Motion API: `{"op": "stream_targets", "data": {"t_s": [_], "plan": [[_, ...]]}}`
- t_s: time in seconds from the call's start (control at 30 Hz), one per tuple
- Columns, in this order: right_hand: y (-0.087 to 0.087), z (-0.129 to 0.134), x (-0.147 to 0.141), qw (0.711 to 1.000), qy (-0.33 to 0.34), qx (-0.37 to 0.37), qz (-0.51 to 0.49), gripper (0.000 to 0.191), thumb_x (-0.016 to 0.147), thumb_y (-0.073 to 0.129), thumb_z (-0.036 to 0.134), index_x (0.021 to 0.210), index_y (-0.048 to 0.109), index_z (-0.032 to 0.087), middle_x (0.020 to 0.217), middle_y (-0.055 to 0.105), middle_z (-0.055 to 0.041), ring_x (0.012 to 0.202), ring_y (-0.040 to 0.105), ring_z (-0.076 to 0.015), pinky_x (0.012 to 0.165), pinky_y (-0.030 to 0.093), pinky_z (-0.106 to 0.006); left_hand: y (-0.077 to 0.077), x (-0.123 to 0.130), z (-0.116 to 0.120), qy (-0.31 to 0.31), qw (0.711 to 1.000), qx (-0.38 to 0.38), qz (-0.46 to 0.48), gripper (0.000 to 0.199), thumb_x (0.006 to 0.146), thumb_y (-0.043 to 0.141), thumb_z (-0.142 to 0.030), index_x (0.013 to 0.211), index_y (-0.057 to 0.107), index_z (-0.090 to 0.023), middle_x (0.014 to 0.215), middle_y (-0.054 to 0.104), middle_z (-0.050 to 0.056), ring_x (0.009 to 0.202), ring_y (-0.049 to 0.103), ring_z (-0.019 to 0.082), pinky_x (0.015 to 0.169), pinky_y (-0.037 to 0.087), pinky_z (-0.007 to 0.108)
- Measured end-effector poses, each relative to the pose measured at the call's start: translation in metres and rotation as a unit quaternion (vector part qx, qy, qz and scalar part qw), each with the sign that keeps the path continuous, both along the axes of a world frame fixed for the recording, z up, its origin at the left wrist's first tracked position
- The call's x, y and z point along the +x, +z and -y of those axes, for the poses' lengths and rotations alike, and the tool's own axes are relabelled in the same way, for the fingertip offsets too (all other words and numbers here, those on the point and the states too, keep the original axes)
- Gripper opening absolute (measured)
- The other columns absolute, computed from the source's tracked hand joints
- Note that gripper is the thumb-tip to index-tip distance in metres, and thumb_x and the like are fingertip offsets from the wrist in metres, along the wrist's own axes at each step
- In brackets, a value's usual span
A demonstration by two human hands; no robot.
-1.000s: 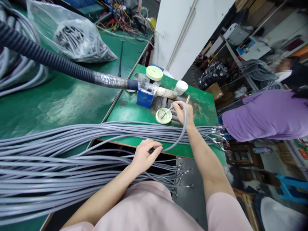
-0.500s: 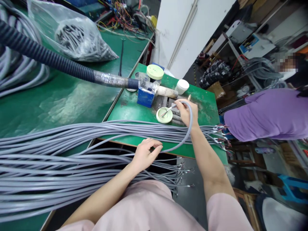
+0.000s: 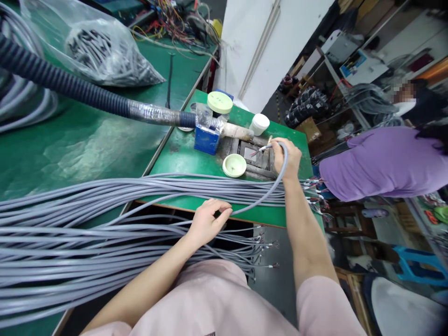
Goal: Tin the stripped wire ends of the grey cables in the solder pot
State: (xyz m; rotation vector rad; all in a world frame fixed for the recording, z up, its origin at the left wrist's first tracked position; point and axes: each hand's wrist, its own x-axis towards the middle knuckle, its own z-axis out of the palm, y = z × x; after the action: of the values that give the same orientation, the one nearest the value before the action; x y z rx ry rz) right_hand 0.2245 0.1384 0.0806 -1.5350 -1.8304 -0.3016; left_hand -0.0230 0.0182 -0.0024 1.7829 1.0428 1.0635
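Note:
My right hand (image 3: 287, 157) is closed on the end of a grey cable (image 3: 286, 163), which loops back toward my left hand (image 3: 210, 220). The cable's thin bare wires point left over a metal fixture (image 3: 257, 156). My left hand pinches the same cable lower down, near the table's front edge. A small pale green dish (image 3: 234, 165) sits left of the wire tips, apart from them. Behind it are a blue box (image 3: 206, 139) and a taped hose nozzle (image 3: 238, 131). Many grey cables (image 3: 196, 185) lie across the table between the hands.
A ribbed black hose (image 3: 87, 95) crosses from the left. A plastic bag of cable pieces (image 3: 105, 51) lies at the back left. A white jar (image 3: 259, 124) and a green-lidded tub (image 3: 220, 102) stand behind the fixture. A person in purple (image 3: 381, 163) is at the right.
My right hand has moved right with the cable end; the wire tips have left the green dish and are now over the metal fixture. My left hand still holds the cable.

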Motion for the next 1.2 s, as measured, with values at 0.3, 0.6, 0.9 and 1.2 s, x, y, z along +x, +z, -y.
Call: {"op": "stream_targets", "data": {"t_s": [0.3,0.6,0.9,1.2], "plan": [[-0.021,-0.023,0.014,1.000,0.002,-0.017,0.001,0.030,0.092,0.044,0.038,0.088,0.068,0.020,0.090,0.072,-0.0069,0.084,0.064,-0.0212,0.080,0.047,-0.032,0.000,0.000,-0.001,0.002,1.000,-0.005,0.004,0.011,0.085,0.056,-0.025,0.081,0.066,-0.019,0.071,0.066,0.001,0.070,0.059,0.015,0.072,0.045,0.030],[-0.029,-0.031,0.019,1.000,-0.009,-0.024,0.017,0.029,0.091,0.044,0.037,0.087,0.068,0.021,0.086,0.072,-0.0057,0.080,0.063,-0.0203,0.078,0.046,-0.031,0.000,0.001,-0.001,0.003,1.000,-0.006,0.008,0.011,0.085,0.056,-0.025,0.082,0.065,-0.020,0.072,0.067,0.002,0.070,0.059,0.016,0.072,0.046,0.030],[-0.036,-0.035,0.021,0.999,-0.004,-0.033,0.005,0.030,0.091,0.044,0.038,0.086,0.068,0.020,0.085,0.072,-0.0073,0.079,0.064,-0.0214,0.078,0.046,-0.032,-0.001,0.001,-0.001,0.001,1.000,-0.012,0.012,0.010,0.084,0.057,-0.023,0.082,0.066,-0.020,0.072,0.067,0.002,0.071,0.059,0.016,0.072,0.045,0.030],[-0.023,-0.016,0.015,1.000,0.006,-0.019,-0.021,0.027,0.091,0.046,0.036,0.087,0.068,0.020,0.087,0.072,-0.0070,0.083,0.065,-0.0217,0.080,0.048,-0.034,-0.002,0.000,-0.001,0.000,1.000,-0.010,0.013,0.010,0.084,0.057,-0.024,0.082,0.066,-0.019,0.072,0.067,0.002,0.071,0.059,0.015,0.072,0.045,0.029]]}}
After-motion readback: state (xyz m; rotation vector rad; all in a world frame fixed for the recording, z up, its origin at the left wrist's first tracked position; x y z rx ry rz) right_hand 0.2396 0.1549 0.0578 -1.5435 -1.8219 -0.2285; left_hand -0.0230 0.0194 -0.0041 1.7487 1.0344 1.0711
